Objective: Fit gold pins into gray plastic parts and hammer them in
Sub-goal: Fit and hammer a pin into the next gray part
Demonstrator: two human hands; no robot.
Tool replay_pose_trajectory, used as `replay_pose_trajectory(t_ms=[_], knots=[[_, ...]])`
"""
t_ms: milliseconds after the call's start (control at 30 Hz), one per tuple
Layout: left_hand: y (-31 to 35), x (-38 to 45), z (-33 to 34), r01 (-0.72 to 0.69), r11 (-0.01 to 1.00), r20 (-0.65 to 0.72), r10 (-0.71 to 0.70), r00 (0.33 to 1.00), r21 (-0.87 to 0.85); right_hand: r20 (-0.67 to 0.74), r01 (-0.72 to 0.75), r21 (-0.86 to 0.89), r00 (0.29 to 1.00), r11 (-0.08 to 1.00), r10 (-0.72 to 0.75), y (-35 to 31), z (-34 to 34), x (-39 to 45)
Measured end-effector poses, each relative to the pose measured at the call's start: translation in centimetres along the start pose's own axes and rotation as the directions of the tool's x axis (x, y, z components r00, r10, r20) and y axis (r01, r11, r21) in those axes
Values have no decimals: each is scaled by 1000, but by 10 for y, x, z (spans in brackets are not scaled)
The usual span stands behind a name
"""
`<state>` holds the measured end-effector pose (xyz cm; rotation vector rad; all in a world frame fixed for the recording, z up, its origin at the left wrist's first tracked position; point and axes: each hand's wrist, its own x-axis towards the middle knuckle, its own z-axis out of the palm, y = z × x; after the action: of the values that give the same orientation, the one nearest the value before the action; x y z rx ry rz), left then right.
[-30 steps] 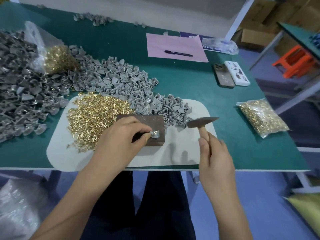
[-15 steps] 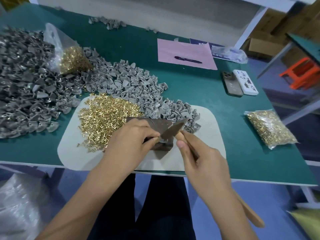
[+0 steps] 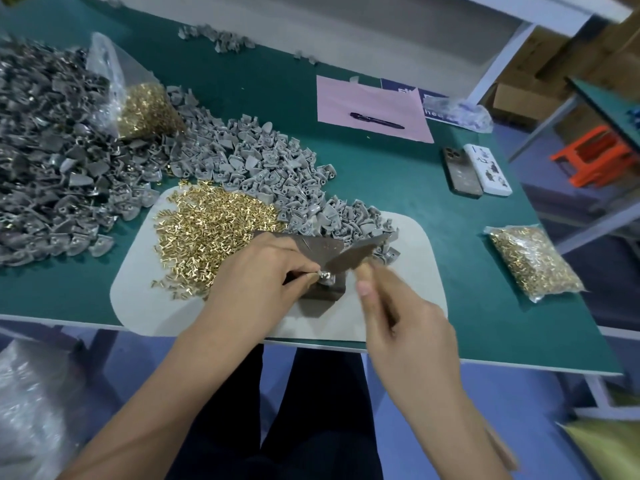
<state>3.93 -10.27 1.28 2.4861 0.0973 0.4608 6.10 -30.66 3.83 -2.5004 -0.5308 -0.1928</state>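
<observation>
The left hand [image 3: 263,271] pinches a gray plastic part [image 3: 327,278] on the dark block [image 3: 323,268], near the middle of the pale mat [image 3: 408,271]. The right hand [image 3: 401,317] grips the hammer [image 3: 349,259] by its handle, its head touching the part. Loose gold pins [image 3: 214,230] lie heaped just left of the block, gray parts [image 3: 277,171] beyond. On the green bench [image 3: 381,188], a pen [image 3: 376,120] lies on pink paper [image 3: 372,109]; the blue sheet's [image 3: 401,90] writing is unreadable.
</observation>
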Motion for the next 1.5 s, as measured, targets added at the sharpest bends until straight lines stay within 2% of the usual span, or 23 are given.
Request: replay_pose_trajectory(t_ms=[67,100,167,233,300,367,400,433,500,533,600,667,800,933,1000,1100,1233,1433,1500], knots=[[0,0,-1,-2,1000,-7,2,1000,20,50,20,-78,999,997,-16,-1,0,0],[0,0,0,-1,1000,-6,1,1000,23,19,21,-100,1000,995,-19,0,-1,1],[-1,0,0,3,1000,-7,-3,1000,20,-71,-16,-7,997,1000,15,0,-2,3],[-1,-1,0,4,1000,-8,-4,1000,20,-69,-29,53,997,998,32,-1,-1,3],[0,-1,-1,5,1000,-12,-5,1000,26,3,11,-51,1000,999,-11,-2,0,3],[0,-1,-1,13,1000,-15,-13,1000,22,-27,45,-149,998,988,-49,0,-4,4],[0,-2,-1,19,1000,-21,-19,1000,18,-82,31,-122,996,992,-42,1,-6,4],[-1,-2,-1,23,1000,-23,-22,999,17,-140,15,-24,990,1000,-19,2,-6,3],[0,-3,-1,29,999,-15,-29,999,14,-181,0,131,983,991,24,1,-3,2],[0,-3,-1,31,999,-11,-31,999,12,-152,5,119,988,993,13,-2,-2,1],[0,-2,-1,29,999,-11,-29,1000,17,-36,35,-19,999,999,-35,-5,-1,-1],[1,-2,-2,29,999,-12,-29,1000,15,-22,38,-97,999,995,-41,-5,-2,0],[0,-1,-2,41,999,-2,-41,999,5,-184,-26,126,982,992,49,-4,2,-5],[-1,-2,-2,36,999,-8,-35,999,22,2,-44,-75,999,996,44,-5,1,-6],[-1,-2,-2,34,999,-14,-33,999,21,-42,-61,-132,998,989,55,1,-4,-5],[-2,-3,-1,34,999,-21,-34,999,6,-100,-167,-116,983,979,156,17,-3,-9],[-3,-5,2,46,996,-16,-47,999,-82,-141,-256,-190,963,948,232,42,0,-19],[0,-17,1,33,980,-72,-48,996,-197,-93,-263,-354,965,897,246,54,17,-23],[-1,-25,-3,36,971,-106,-63,992,-237,-133,-258,-307,965,916,227,52,21,-21]])
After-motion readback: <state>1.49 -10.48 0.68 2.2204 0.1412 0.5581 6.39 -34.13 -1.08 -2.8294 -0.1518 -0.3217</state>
